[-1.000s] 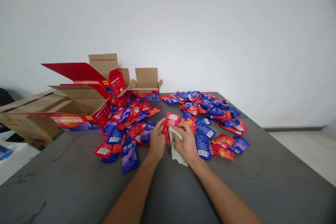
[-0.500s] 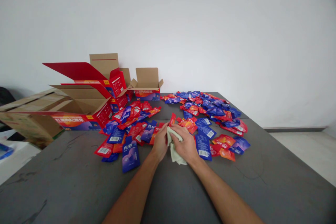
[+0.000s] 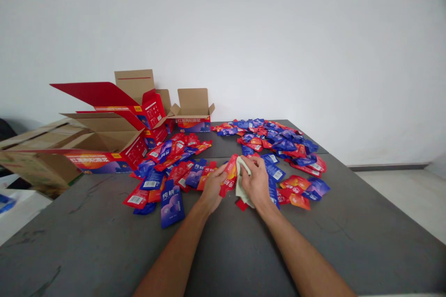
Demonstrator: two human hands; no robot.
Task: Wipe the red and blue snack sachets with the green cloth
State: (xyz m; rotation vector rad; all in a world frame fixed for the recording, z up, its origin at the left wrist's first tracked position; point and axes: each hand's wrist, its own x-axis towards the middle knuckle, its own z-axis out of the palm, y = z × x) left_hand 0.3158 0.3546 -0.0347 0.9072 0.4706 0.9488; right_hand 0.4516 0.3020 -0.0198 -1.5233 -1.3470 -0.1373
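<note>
My left hand (image 3: 213, 189) is closed on the left edge of a red pouch (image 3: 229, 175), holding it tilted above the table. Bunched in my right hand (image 3: 257, 181) is a pale cloth (image 3: 241, 189), pressed at the pouch's right edge. Part of the cloth hangs down below my fingers. Under it, a red corner of another packet (image 3: 241, 204) shows on the table. A blue pouch (image 3: 172, 206) lies flat, left of my left wrist. To the right of my right hand, red and purple pouches (image 3: 298, 189) lie in a small group.
Open red cartons (image 3: 104, 160) with raised flaps stand at the left, and a smaller open carton (image 3: 193, 125) stands at the back. A heap of red and blue pouches (image 3: 282, 141) covers the far right of the dark table (image 3: 223, 260). More pouches (image 3: 174, 153) pile up before the cartons.
My hands have moved apart slightly, and the red pouch between them has come into fuller view. My right hand and the cloth have shifted right and up.
</note>
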